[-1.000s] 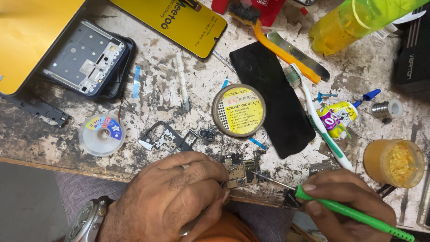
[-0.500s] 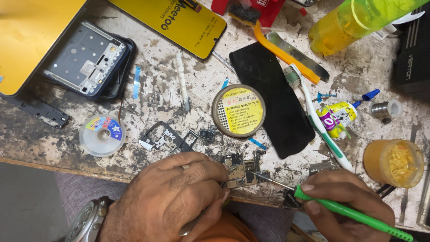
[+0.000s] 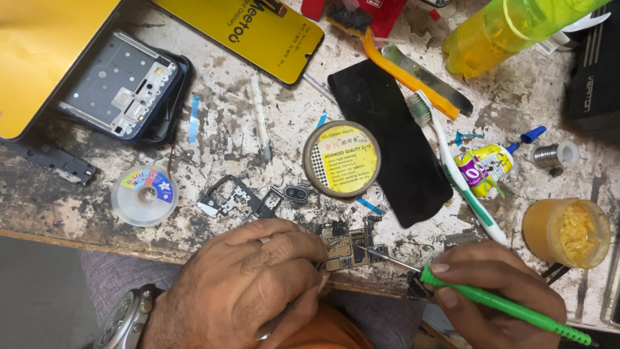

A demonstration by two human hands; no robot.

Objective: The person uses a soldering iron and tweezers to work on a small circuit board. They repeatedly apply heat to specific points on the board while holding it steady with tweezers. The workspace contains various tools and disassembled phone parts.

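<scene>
A small phone circuit board [image 3: 345, 245] lies at the near edge of the worn workbench [image 3: 232, 139]. My left hand [image 3: 248, 284] presses on its left side and also holds thin metal tweezers [image 3: 274, 323] that run under the palm. A wristwatch sits on that wrist. My right hand [image 3: 494, 294] grips a green-handled soldering iron [image 3: 504, 305]; its thin metal tip [image 3: 387, 258] touches the right part of the board.
A round tin of soldering paste [image 3: 341, 159] sits just behind the board, beside a black phone panel [image 3: 394, 148]. A toothbrush [image 3: 462, 187], glue tube [image 3: 484, 169], orange jar [image 3: 568, 232], solder wick spool [image 3: 144, 195], phone frame [image 3: 119, 87], small black bracket [image 3: 232, 199] and green bottle [image 3: 510, 29] lie around.
Both hands stay almost in place. The iron tip has crept slightly onto the board.
</scene>
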